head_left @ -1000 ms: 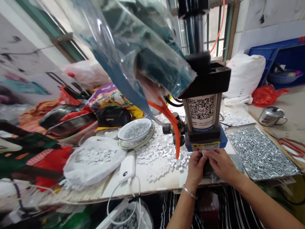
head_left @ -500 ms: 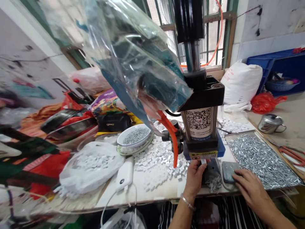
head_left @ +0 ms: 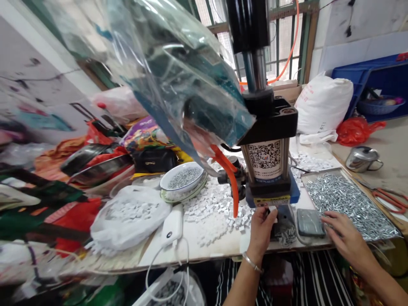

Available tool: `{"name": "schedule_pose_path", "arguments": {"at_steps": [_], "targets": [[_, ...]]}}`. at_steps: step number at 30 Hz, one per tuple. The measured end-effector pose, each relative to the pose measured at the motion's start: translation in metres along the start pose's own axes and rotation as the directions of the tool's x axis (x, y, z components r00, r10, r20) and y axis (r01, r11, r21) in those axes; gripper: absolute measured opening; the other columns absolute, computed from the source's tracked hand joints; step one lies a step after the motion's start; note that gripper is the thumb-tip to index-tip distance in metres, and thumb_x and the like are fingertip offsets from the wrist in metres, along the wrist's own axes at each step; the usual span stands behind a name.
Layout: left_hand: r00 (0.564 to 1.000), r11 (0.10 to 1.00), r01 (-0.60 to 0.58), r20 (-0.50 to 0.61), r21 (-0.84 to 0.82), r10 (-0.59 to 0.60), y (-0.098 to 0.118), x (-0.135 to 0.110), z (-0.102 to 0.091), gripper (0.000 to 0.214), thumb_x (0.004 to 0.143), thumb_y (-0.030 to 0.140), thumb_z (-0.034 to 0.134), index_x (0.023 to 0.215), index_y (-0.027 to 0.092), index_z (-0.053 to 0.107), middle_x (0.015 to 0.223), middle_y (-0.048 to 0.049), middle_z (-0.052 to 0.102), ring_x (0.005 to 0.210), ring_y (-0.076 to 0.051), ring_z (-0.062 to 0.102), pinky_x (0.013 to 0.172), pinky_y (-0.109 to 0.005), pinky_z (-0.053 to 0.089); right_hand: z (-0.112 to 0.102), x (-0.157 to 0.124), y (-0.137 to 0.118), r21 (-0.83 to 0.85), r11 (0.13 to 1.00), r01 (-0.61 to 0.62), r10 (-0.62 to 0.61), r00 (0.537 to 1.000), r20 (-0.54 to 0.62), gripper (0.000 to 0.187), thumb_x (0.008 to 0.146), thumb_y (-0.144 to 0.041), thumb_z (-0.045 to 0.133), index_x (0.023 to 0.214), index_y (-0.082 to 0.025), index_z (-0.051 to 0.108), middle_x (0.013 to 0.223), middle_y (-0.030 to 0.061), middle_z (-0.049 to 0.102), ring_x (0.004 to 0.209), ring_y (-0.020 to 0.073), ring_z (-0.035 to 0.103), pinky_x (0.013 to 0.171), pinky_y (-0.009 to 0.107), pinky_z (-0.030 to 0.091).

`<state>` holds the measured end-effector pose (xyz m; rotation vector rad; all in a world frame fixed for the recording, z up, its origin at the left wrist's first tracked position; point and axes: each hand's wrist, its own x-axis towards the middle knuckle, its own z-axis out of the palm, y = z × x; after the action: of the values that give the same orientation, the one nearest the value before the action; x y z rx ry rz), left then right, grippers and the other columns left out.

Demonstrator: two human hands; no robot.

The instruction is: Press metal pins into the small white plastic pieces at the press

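My left hand (head_left: 262, 227), with a silver bangle at the wrist, is under the head of a small bench press (head_left: 266, 159). Its thumb and fingers pinch a small white block (head_left: 273, 209), partly hidden by the fingertips. Beside it, a little heap of metal pins (head_left: 287, 235) lies at the press base. To the right is a flat grey box (head_left: 310, 223) with a cable. My right hand (head_left: 346, 240) hovers just off the box's right side, fingers loosely stretched and apart, close to a tray (head_left: 342, 170) full of shiny metal pins. Nothing shows in its fingers.
Many white blocks (head_left: 204, 208) cover the table left of the press. Further left stand a bowl of pins (head_left: 185, 177), a plastic bag of white pieces (head_left: 127, 221) and a white power bank (head_left: 172, 223). A steel mug (head_left: 363, 159) and orange-handled scissors (head_left: 389, 199) lie right.
My right hand has moved right, off the grey box toward the tray. My left hand stays at the press with the white block. The view has shifted slightly.
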<state>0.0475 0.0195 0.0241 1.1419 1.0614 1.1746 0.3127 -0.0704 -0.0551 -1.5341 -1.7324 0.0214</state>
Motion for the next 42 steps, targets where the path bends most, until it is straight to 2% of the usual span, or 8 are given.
{"name": "schedule_pose_path", "arguments": {"at_steps": [5,10,16,22,27,31,36,42], "targets": [[0.998,0.994,0.062,-0.026,0.093,-0.060,0.003,0.003,0.009,0.032,0.081,0.045,0.071,0.091,0.015,0.077,0.088,-0.0074,0.078,0.086,-0.022,0.068,0.082,-0.032,0.050,-0.004,0.001,0.040,-0.262,0.962,-0.079,0.081,0.997,-0.004,0.038,0.096,-0.041,0.046,0.117,-0.019,0.068,0.114,0.0158,0.066,0.108,0.0326,0.060,0.091,0.051,0.049],[0.993,0.973,0.096,-0.086,0.211,-0.079,0.007,0.006,0.009,0.027,0.078,0.040,0.071,0.081,0.014,0.078,0.082,-0.0068,0.077,0.079,-0.022,0.065,0.072,-0.030,0.048,0.002,-0.006,0.046,-0.381,0.920,-0.092,0.122,0.991,0.055,0.033,0.095,-0.040,0.047,0.114,-0.022,0.068,0.119,0.0132,0.067,0.109,0.0331,0.058,0.090,0.050,0.047],[0.993,0.948,0.072,-0.110,0.310,-0.040,0.007,0.010,0.005,0.022,0.077,0.035,0.068,0.076,0.014,0.076,0.080,-0.0064,0.074,0.086,-0.025,0.062,0.081,-0.035,0.048,0.000,0.000,0.044,-0.341,0.935,-0.099,0.126,0.990,0.056,0.026,0.095,-0.039,0.048,0.091,-0.023,0.067,0.109,0.0112,0.069,0.104,0.0304,0.058,0.088,0.047,0.046],[0.992,0.979,0.057,-0.119,0.197,-0.034,0.001,0.003,-0.007,0.026,0.083,0.045,0.068,0.078,0.019,0.072,0.081,-0.0039,0.072,0.092,-0.023,0.062,0.089,-0.033,0.047,-0.008,0.003,0.051,-0.266,0.963,-0.050,0.062,0.997,0.037,0.026,0.097,-0.039,0.047,0.099,-0.021,0.065,0.104,0.0116,0.069,0.100,0.0286,0.060,0.092,0.046,0.045],[0.991,0.982,0.066,-0.125,0.177,-0.044,0.003,-0.003,-0.018,0.030,0.082,0.049,0.070,0.079,0.019,0.069,0.080,-0.0047,0.071,0.087,-0.023,0.063,0.086,-0.033,0.048,-0.013,0.008,0.045,-0.281,0.958,-0.063,0.085,0.994,0.065,0.025,0.096,-0.036,0.048,0.089,-0.022,0.067,0.100,0.0109,0.068,0.097,0.0278,0.059,0.090,0.044,0.044],[0.994,0.973,0.047,-0.110,0.225,-0.023,0.012,-0.022,-0.027,0.021,0.082,0.040,0.071,0.088,0.020,0.068,0.081,-0.0028,0.069,0.079,-0.020,0.062,0.078,-0.031,0.047,-0.014,0.017,0.038,-0.254,0.963,-0.091,0.111,0.992,0.066,0.022,0.095,-0.033,0.049,0.084,-0.023,0.065,0.095,0.0096,0.068,0.090,0.0263,0.058,0.086,0.043,0.044],[0.987,0.907,0.050,0.121,0.418,-0.110,0.019,-0.058,-0.030,0.008,0.082,0.027,0.067,0.085,0.021,0.068,0.079,-0.0017,0.066,0.076,-0.019,0.059,0.072,-0.029,0.044,-0.020,0.022,0.035,-0.143,0.976,-0.164,0.166,0.986,0.003,0.024,0.095,-0.040,0.050,0.081,-0.024,0.062,0.092,0.0083,0.070,0.091,0.0257,0.060,0.087,0.042,0.045],[0.994,0.885,0.060,0.056,0.461,-0.097,0.010,-0.076,-0.016,0.007,0.078,0.024,0.069,0.082,0.022,0.065,0.075,0.0001,0.062,0.069,-0.018,0.054,0.065,-0.027,0.042,-0.029,0.027,0.021,-0.040,0.945,-0.325,0.322,0.944,-0.067,0.033,0.093,-0.053,0.051,0.081,-0.024,0.062,0.088,0.0062,0.070,0.088,0.0239,0.063,0.084,0.037,0.048]]}}
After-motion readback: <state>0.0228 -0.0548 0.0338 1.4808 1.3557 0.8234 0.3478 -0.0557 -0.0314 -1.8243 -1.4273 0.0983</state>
